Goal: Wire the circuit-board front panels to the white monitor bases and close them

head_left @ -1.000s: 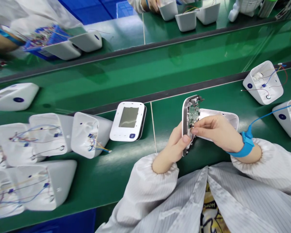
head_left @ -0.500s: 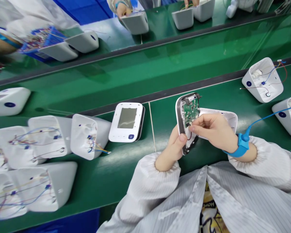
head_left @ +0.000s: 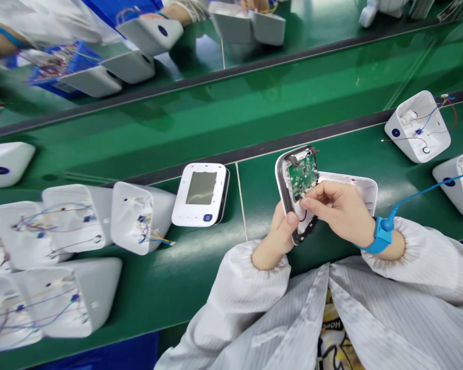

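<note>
A white front panel (head_left: 283,177) with a green circuit board (head_left: 303,176) facing right stands tilted in my left hand (head_left: 280,234), which grips its lower edge with the thumb on the inner side. My right hand (head_left: 337,208) is pinched at the board's lower part, by a short dark wire; what its fingertips hold is too small to make out. Behind my right hand, partly hidden, lies a white housing (head_left: 366,192). Another panel with a grey screen (head_left: 201,188) lies face up to the left.
Several open white housings with loose wires (head_left: 139,218) stand at the left. Two more (head_left: 419,126) are at the right, near my blue wrist strap's cord (head_left: 428,188). Beyond the green divider, people's hands handle housings (head_left: 152,35) beside a blue bin (head_left: 61,69).
The panel in my left hand has tilted slightly, turning its board more into view. Across the divider, housings have moved left with a person's hands. The closed unit at far left has also shifted left.
</note>
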Available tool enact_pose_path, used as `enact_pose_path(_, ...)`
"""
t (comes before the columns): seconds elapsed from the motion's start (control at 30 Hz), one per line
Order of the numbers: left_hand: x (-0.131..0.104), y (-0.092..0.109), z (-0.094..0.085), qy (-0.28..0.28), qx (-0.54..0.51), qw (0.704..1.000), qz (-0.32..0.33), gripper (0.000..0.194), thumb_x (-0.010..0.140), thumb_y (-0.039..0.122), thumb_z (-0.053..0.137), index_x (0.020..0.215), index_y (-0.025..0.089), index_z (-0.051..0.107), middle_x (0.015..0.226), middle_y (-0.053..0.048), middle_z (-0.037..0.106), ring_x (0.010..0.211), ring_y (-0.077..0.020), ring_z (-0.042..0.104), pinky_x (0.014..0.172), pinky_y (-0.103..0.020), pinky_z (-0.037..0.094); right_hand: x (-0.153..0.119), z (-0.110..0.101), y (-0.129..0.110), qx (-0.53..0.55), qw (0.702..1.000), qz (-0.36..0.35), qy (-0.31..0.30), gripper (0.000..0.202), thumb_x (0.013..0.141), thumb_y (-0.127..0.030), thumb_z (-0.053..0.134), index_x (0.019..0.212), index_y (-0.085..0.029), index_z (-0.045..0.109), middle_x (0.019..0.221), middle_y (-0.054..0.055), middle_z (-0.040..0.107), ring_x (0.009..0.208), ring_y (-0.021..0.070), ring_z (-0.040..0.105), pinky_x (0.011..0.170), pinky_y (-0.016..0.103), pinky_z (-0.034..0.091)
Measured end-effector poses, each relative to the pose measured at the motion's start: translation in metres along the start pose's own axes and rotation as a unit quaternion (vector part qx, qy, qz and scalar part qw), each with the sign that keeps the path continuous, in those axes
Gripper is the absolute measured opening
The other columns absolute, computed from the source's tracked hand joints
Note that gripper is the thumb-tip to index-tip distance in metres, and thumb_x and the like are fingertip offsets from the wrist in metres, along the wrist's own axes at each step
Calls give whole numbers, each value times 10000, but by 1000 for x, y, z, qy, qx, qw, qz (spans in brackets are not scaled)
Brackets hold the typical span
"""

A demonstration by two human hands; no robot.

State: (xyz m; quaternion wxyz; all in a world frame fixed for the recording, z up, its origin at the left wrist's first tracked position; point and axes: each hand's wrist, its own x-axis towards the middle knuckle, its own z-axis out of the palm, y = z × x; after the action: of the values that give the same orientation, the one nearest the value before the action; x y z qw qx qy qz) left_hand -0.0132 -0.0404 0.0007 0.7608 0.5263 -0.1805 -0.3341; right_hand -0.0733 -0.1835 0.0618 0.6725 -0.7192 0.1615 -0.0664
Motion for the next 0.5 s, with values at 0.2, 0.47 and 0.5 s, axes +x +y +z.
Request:
enact_pose_path(0.2, -1, -16, 1, 27, -19, 999, 16, 660, 761, 768, 632, 1092, 200, 683, 1061, -99, 737, 1089, -309, 670, 1005, -461, 505, 0, -2, 4, -20, 1000, -15, -6, 137, 841, -315, 706, 767, -199, 700, 757, 8, 727, 645, 129, 613, 596, 263, 500)
enact_pose_path(0.47, 3, -16, 2, 10, -11, 999, 39, 562, 806, 710, 639, 1047, 205, 699, 1071, -98, 749, 1177, -298, 654, 1076, -440, 482, 2, -6, 6, -48, 995, -75, 34, 87, 817, -227, 734, 733, -209, 723, 785, 11, 737, 743, 154, 663, 711, 295, 524)
enact_pose_path(0.5, 3, -17, 2, 10, -7, 999, 42, 559, 805, 713, 639, 1034, 207, 700, 1060, -94, 752, 1168, -295, 659, 1070, -436, 487, 1, -6, 7, -44, 995, -81, 37, 85, 817, -227, 736, 736, -208, 723, 783, 9, 737, 737, 154, 662, 706, 296, 523)
